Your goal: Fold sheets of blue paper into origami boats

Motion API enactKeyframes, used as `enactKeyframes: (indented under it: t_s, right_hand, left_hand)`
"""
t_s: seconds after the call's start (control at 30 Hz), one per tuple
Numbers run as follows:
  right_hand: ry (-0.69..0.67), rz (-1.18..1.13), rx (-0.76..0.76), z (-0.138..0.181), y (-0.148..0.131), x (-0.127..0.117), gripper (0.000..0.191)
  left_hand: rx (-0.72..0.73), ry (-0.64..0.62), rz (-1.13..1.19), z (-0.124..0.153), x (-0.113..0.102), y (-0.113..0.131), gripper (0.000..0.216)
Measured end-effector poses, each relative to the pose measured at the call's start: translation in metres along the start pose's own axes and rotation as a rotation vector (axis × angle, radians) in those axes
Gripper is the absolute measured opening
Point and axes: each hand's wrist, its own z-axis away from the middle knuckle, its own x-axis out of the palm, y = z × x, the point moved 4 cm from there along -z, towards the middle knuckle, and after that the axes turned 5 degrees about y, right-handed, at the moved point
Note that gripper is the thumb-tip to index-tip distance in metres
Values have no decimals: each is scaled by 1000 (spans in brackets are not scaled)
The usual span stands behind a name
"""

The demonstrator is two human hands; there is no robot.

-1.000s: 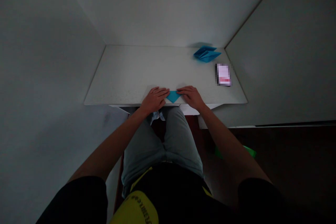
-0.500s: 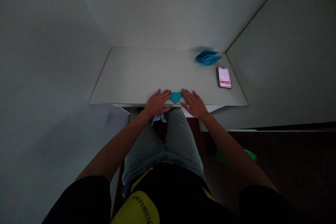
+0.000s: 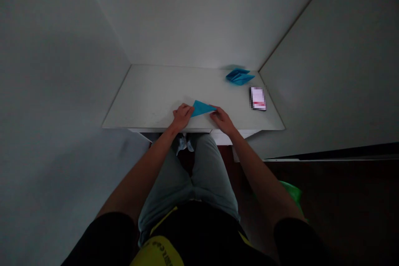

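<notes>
A folded sheet of blue paper (image 3: 201,108), roughly triangular, is stretched between my two hands just over the front part of the white desk (image 3: 156,95). My left hand (image 3: 182,115) pinches its left end with bent fingers. At the right, the narrow tip of the paper sits between the thumb and fingers of my right hand (image 3: 222,118). Part of the left end is hidden behind my left fingers.
At the back right of the desk stands a folded blue paper piece (image 3: 239,77). In front of it lies a phone-like object (image 3: 258,99) with a blurred bright face. Walls border the desk. A green object (image 3: 291,193) is on the floor at right.
My hands lay flat on the paper's ends before; now they grip it. The paper has turned and shows as a longer triangle with its tip to the right. The view has shifted slightly.
</notes>
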Motion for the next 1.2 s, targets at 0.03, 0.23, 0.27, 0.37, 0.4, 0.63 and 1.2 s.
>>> enactKeyframes:
  t_s: [0.03,0.23,0.27,0.37,0.4,0.63,1.2]
  right_hand:
    - [-13,-16,5,-6,1,9,58]
    - [-32,-268,91,-23,5,32,64]
    - [-30,-280,94,-24,5,31,67]
    - [-54,-237,98,-22,3,31,61]
    - [-56,-223,98,-21,2,31,58]
    - [-54,-263,85,-17,-2,33,60]
    - [68,2,113,-13,-9,29,59]
  left_hand:
    - [-34,0,-10,-3,2,-2,29]
    - [-89,-26,242,-2,9,-13,21]
    - [-79,-35,285,-1,9,-13,29]
    - [-15,-59,335,2,8,-9,55]
    - [3,-67,337,3,8,-6,58]
    - [-7,-44,340,3,7,-4,52]
    - [105,-172,147,7,7,3,35]
